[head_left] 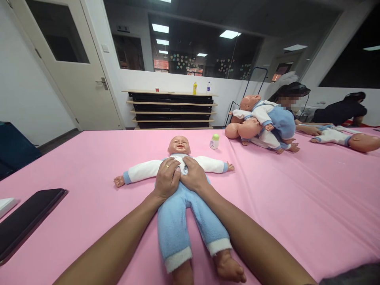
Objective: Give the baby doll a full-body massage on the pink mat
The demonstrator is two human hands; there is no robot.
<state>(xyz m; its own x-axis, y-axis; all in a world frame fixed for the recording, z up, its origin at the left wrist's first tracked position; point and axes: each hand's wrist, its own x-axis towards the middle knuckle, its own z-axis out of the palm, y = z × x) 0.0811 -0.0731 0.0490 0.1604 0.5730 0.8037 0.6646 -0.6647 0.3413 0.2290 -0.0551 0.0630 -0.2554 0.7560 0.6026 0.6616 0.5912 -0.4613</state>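
A baby doll in a white top and light-blue fuzzy trousers lies on its back, head away from me and arms spread wide. My left hand, with a ring on one finger, rests on one side of its chest. On the other side lies my right hand. Both hands press lightly against the top with fingers laid along the chest, close together near the middle. A small printed design shows between them. Beyond the doll's arm stands a small white bottle with a green cap.
A pink-covered table spans the foreground, with a black phone at left. Several dolls are piled at the right rear. Two other people sit or lean beyond, one beside another doll. A low stacked shelf stands against the wall.
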